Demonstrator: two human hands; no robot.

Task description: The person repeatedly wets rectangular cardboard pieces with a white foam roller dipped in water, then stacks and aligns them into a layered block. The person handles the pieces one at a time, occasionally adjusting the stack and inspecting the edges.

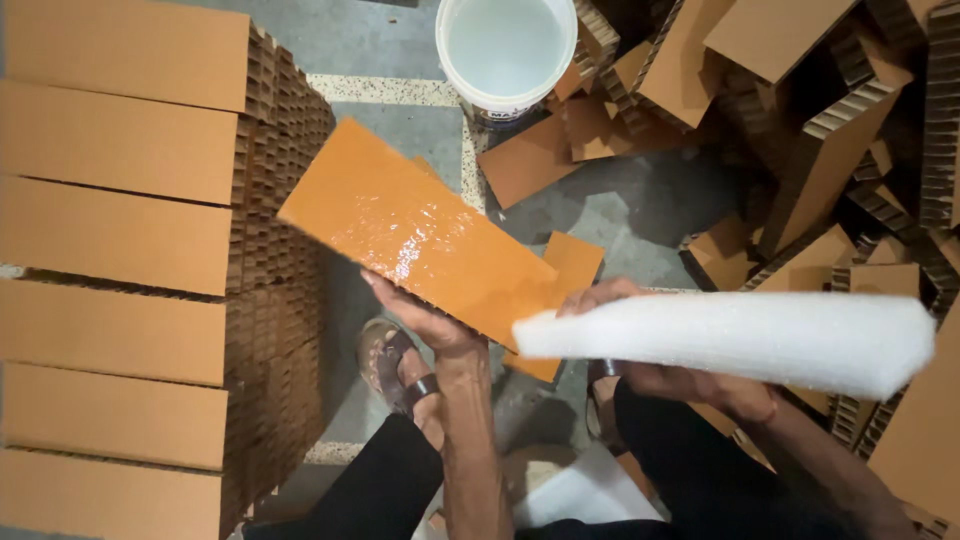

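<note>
In the middle of the frame the left hand [425, 318] holds up a flat brown cardboard sheet [415, 232], gripping it from below at its lower edge, fingers closed on it. The face of the sheet is wet and glossy almost all over, with bright shine near the hand, so coating this piece looks largely done. The right hand [690, 378] is closed around a long white foam strip [740, 340] that stretches toward the right edge of the frame, its left end lying just at the lower right corner of the sheet.

At the top centre stands a white bucket [505, 50] with pale liquid in it, on a grey floor [400, 40]. Along the whole left side runs a neat stack of honeycomb cardboard blocks [130, 260], their brown faces up and ribbed edges showing; judging by its height and order, many pieces are already dealt with. In the upper right lies a loose heap of cardboard offcuts and blocks [820, 130], unsorted, which suggests a fair amount is left. A smaller brown piece [572, 262] shows just behind the sheet. At the lower centre a sandalled foot [392, 362] rests on the floor between dark trouser legs
</note>
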